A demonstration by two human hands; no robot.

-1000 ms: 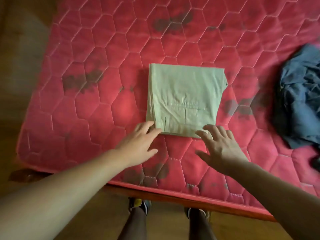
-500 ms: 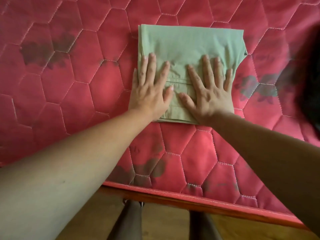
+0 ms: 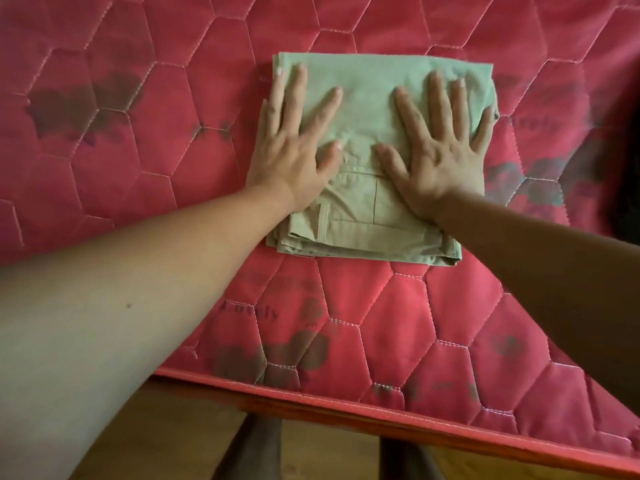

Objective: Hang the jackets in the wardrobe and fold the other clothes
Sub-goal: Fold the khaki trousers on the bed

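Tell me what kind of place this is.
Probably a bedroom: a red quilted mattress on a wooden bed frame, with folded khaki trousers pressed flat under the left hand and right hand.

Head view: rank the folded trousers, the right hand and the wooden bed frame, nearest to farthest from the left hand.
1. Folded trousers: directly under the left hand, which presses flat on them.
2. Right hand: to its right, on the same trousers.
3. Wooden bed frame: below the mattress at its near edge.
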